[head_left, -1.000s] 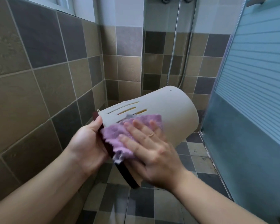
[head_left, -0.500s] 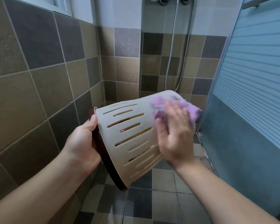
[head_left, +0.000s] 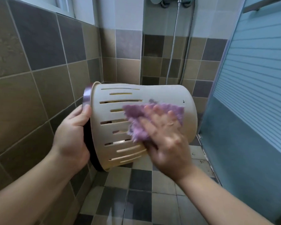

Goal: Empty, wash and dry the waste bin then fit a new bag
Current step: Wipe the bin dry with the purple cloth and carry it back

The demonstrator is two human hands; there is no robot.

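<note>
Left hand (head_left: 71, 140) curled round the dark rim of the beige slotted waste bin (head_left: 161, 95), thumb on the wall, holding it sideways in mid-air above the tiled floor (head_left: 136, 200). Right hand (head_left: 165, 137), fingers straight and spread, pressing a purple cloth (head_left: 136, 114) flat against the bin's side; blurred. No readable writing. Shower hose (head_left: 173, 46) behind.

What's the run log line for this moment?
step: drying | left hand: holds bin rim | right hand: presses cloth on bin side
</note>
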